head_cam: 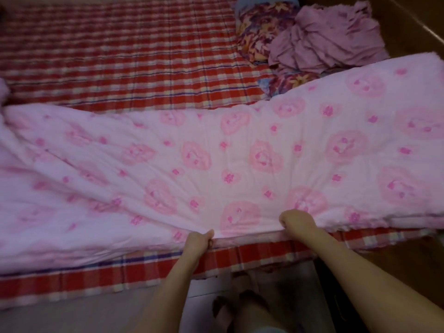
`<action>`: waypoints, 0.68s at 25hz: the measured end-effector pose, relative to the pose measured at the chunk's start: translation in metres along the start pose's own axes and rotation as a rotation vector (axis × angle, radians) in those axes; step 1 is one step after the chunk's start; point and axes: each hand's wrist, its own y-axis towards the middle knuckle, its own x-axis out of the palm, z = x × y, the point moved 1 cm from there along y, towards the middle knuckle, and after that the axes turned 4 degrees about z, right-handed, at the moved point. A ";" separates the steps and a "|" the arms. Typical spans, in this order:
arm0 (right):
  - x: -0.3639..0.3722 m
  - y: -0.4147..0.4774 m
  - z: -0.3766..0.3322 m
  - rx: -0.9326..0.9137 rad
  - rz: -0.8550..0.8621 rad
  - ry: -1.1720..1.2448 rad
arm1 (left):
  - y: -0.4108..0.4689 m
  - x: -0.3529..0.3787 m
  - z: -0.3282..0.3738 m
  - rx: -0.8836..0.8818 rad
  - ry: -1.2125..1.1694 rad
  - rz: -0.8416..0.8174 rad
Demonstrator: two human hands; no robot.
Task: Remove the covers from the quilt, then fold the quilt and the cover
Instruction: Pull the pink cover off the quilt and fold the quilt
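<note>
Left hand (199,243) & right hand (298,223): fingertips tucked under near hem of pink quilt (216,152), so the grip underneath can't be seen; quilt runs out of shot far left of the left fingers & far right of the right ones; can't tell if it's bare quilt or cover w/ quilt inside; beyond the right fingers, floral pillow (259,32) partly buried under purple cloth (329,37) & behind quilt's far edge; below the fingers, feet (230,306) dim, blurred.
</note>
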 end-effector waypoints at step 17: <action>-0.104 0.119 -0.306 -0.620 0.219 0.144 | 0.127 -0.272 0.052 -0.139 -0.782 0.270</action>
